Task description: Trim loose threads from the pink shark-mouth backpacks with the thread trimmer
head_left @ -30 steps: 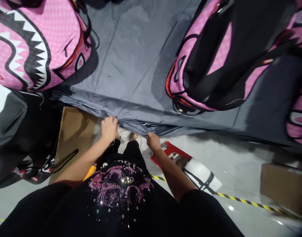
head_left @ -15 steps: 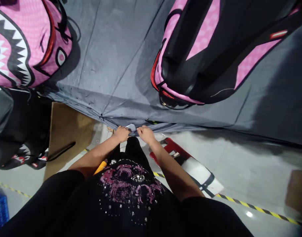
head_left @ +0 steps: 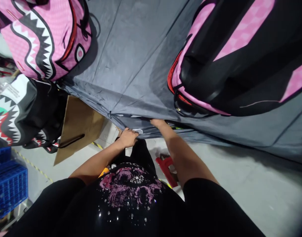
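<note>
My left hand (head_left: 128,137) is closed on the front edge of the grey cloth (head_left: 131,79) that covers the table. A small white piece (head_left: 140,131) shows beside its fingertips. Further right, my right hand (head_left: 158,123) reaches into the long opening along the cloth's front; its fingers are hidden inside, and what they touch cannot be seen. Right of that hand, a bit of yellow-green shows within the opening. On the cloth above lie a pink shark-mouth backpack (head_left: 64,36) at left and a black-and-pink bag (head_left: 230,75) at right.
A cardboard box (head_left: 81,131) stands below the table edge at left, near black shark-print bags (head_left: 15,112). Blue crates (head_left: 10,187) sit at lower left. A red object (head_left: 167,168) is on the floor under my right forearm.
My right hand has left the cloth's edge near my left hand, moving right and into the opening, which now gapes wider. The view has shifted, showing more of the left side.
</note>
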A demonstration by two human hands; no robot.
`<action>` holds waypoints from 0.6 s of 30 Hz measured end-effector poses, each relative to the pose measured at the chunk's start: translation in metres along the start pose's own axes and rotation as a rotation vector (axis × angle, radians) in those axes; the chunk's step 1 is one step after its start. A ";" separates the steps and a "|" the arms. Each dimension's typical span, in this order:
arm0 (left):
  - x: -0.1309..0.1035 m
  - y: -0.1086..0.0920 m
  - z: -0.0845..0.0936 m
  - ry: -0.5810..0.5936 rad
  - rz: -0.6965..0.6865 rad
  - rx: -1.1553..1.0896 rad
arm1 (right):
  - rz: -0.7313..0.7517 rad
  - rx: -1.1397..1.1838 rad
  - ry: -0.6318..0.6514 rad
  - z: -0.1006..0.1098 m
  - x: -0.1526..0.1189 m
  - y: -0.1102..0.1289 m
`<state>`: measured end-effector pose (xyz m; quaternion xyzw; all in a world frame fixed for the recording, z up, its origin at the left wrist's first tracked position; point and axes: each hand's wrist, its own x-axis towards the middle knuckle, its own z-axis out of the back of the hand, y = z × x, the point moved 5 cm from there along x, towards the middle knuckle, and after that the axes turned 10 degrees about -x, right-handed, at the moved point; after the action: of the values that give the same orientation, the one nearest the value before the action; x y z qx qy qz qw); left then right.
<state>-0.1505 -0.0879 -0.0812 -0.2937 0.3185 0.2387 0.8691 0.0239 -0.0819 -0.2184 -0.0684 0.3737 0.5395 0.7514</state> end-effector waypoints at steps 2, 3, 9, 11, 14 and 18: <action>-0.001 0.001 0.001 -0.013 0.005 -0.023 | 0.013 0.004 0.041 -0.016 0.008 0.028; -0.001 0.001 0.001 -0.017 0.007 -0.033 | 0.015 0.005 0.065 -0.023 0.012 0.037; -0.004 0.002 0.006 -0.024 -0.003 -0.070 | 0.029 0.009 0.220 -0.030 0.005 0.046; -0.004 0.002 0.007 -0.019 0.015 -0.072 | 0.064 0.024 0.231 -0.024 -0.008 0.041; -0.005 0.000 0.011 -0.024 0.037 -0.086 | 0.111 0.043 0.203 -0.018 -0.030 0.036; -0.006 -0.002 0.012 -0.005 0.117 -0.144 | 0.157 0.042 0.154 -0.015 -0.052 0.036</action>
<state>-0.1481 -0.0826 -0.0685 -0.3358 0.3150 0.3119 0.8311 -0.0218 -0.1138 -0.1850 -0.0644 0.4457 0.5820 0.6771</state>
